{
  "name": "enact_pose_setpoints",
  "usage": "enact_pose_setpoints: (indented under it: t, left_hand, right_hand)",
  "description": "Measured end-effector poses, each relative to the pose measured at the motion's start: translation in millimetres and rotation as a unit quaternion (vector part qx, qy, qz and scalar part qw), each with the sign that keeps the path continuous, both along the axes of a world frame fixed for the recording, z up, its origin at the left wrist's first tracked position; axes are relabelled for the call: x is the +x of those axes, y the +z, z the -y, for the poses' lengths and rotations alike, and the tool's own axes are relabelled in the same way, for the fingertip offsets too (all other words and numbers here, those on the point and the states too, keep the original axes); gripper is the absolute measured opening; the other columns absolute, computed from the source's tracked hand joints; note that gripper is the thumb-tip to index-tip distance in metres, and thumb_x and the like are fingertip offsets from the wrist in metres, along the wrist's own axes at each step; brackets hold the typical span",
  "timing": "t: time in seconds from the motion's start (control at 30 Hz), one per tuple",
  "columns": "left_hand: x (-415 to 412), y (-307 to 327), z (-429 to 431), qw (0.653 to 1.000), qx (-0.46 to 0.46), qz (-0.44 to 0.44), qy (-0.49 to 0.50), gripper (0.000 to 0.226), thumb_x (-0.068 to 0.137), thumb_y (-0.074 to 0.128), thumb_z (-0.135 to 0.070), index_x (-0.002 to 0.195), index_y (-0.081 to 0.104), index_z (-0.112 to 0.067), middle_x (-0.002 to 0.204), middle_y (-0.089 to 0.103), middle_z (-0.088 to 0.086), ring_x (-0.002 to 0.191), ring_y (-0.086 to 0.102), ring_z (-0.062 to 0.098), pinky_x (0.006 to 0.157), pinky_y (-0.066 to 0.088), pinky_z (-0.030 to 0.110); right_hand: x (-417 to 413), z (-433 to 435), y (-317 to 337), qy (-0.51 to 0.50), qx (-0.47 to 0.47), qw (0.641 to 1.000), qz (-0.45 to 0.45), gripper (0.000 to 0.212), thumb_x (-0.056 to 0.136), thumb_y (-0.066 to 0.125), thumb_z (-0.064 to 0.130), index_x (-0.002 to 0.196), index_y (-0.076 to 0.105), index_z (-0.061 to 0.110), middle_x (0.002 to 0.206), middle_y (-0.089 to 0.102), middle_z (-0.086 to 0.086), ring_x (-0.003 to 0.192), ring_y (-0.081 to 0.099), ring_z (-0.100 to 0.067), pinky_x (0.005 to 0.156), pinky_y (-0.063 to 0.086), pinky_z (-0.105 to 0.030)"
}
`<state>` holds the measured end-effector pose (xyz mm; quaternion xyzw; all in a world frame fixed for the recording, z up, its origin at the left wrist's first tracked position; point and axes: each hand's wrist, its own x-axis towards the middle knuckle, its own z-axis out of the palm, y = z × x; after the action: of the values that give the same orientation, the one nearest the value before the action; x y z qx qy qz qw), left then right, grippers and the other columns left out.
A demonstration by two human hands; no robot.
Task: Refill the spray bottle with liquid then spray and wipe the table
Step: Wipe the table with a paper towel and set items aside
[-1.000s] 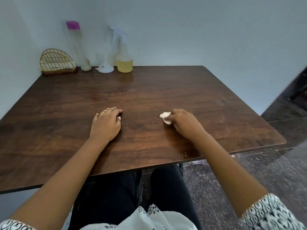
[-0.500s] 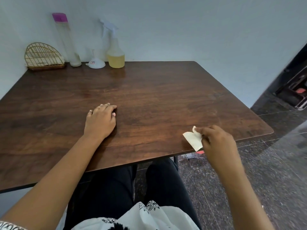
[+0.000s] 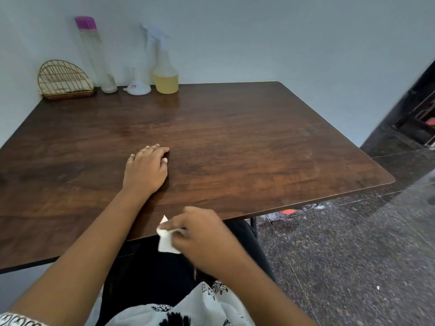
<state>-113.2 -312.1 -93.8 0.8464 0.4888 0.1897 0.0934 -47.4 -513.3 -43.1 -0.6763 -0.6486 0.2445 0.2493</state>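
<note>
Head view: right hand (image 3: pixel 207 238) pinches tissue (image 3: pixel 166 241) at the near edge; table (image 3: pixel 259 142) lies ahead of this grip; left hand (image 3: pixel 146 168) rests flat, fingers straight.

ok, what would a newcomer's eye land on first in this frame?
The right hand pinching a small white tissue at the near edge of the dark wooden table, while the left hand rests flat on the tabletop. Next, the spray bottle with yellow liquid at the far edge by the wall, beside a white funnel and a tall pink-capped bottle.
</note>
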Motion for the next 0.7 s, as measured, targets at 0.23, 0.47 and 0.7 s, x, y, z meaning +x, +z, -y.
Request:
enact_pose_setpoints:
  t: [0.23,0.47,0.7]
  left_hand:
    - [8.7,19.2,9.9,0.995,-0.023,0.08,-0.063,0.033,0.094,0.051,-0.016,0.124,0.061,-0.024,0.137,0.055,-0.002,0.13,0.046,0.019,0.113,0.024,0.053]
    - [66.2,61.4,26.5,0.899,-0.321,0.195,-0.224,0.027,0.096,0.049,-0.04,0.117,0.065,-0.031,0.116,0.068,-0.012,0.111,0.061,0.005,0.102,0.044,0.035]
    - [143.3,70.7,5.8,0.77,-0.527,0.335,-0.128,0.025,0.076,0.07,-0.023,0.094,0.068,-0.005,0.082,0.072,0.006,0.075,0.066,0.016,0.064,0.053,0.024]
  right_hand:
    - [91.1,12.0,11.6,-0.157,-0.006,0.966,-0.207,0.025,0.089,0.058,0.005,0.097,0.073,0.023,0.083,0.069,0.008,0.075,0.06,-0.004,0.072,0.053,-0.023]
    - [153.8,-39.5,24.6,-0.182,0.018,0.906,-0.382,0.022,0.093,0.054,0.007,0.092,0.07,0.022,0.075,0.069,0.009,0.069,0.064,0.0,0.058,0.053,-0.019]
    - [214.1,-94.4,39.0,-0.268,-0.006,0.805,-0.529,0.016,0.092,0.055,0.015,0.103,0.067,0.012,0.091,0.071,-0.004,0.085,0.065,-0.017,0.075,0.055,-0.034]
